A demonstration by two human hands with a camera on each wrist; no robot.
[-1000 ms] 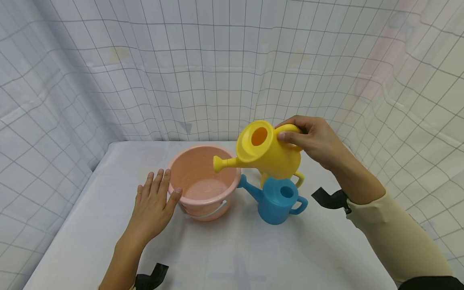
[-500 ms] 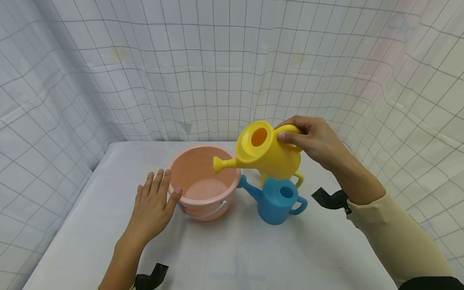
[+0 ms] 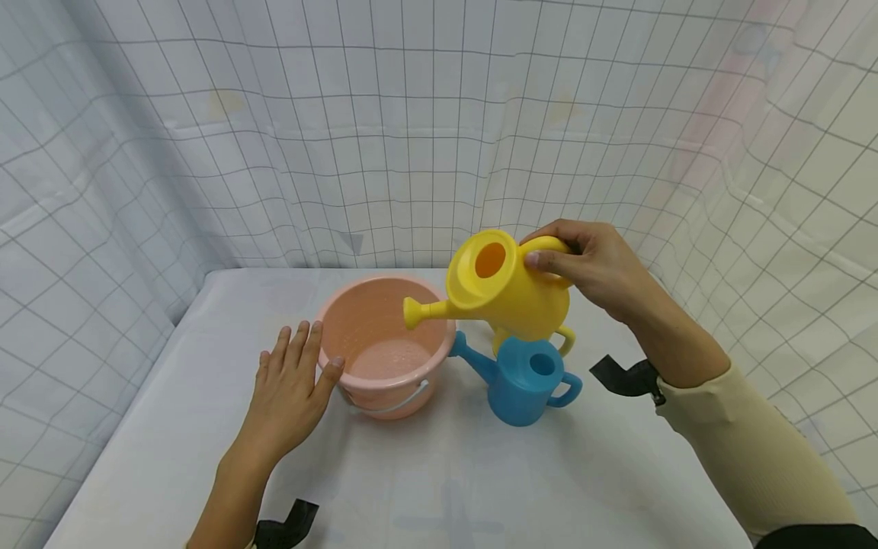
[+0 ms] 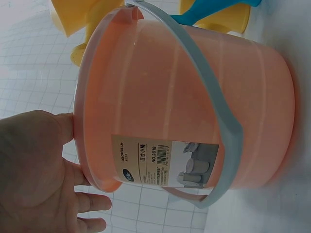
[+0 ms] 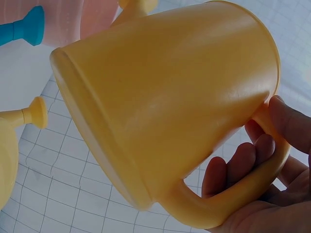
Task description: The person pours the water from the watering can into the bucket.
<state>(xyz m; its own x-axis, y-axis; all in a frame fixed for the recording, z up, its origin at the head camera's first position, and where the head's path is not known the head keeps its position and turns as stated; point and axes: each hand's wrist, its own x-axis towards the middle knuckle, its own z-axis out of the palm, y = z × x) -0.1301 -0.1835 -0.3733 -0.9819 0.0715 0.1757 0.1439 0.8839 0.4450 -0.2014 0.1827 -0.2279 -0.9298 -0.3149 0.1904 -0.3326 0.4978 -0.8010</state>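
A yellow watering can [image 3: 521, 293] is held up by its handle in my right hand [image 3: 600, 267], tilted to the left. Its spout head hangs over the opening of a pink bucket [image 3: 394, 385]. In the right wrist view, the fingers curl round the handle of the yellow can [image 5: 170, 97]. My left hand [image 3: 291, 389] touches the bucket's near-left rim with its fingers extended. The left wrist view shows that hand [image 4: 39, 170] against the rim, beside the grey bail handle [image 4: 209, 82] and a printed label [image 4: 165, 162]. Small drops or specks lie on the bucket's inside floor.
A blue watering can [image 3: 521, 389] stands on the white table [image 3: 425, 488], right of the bucket, its spout toward it. Behind it is a second yellow watering can [image 3: 568, 341], mostly hidden by the raised one. Gridded white curtains [image 3: 411, 137] surround the table.
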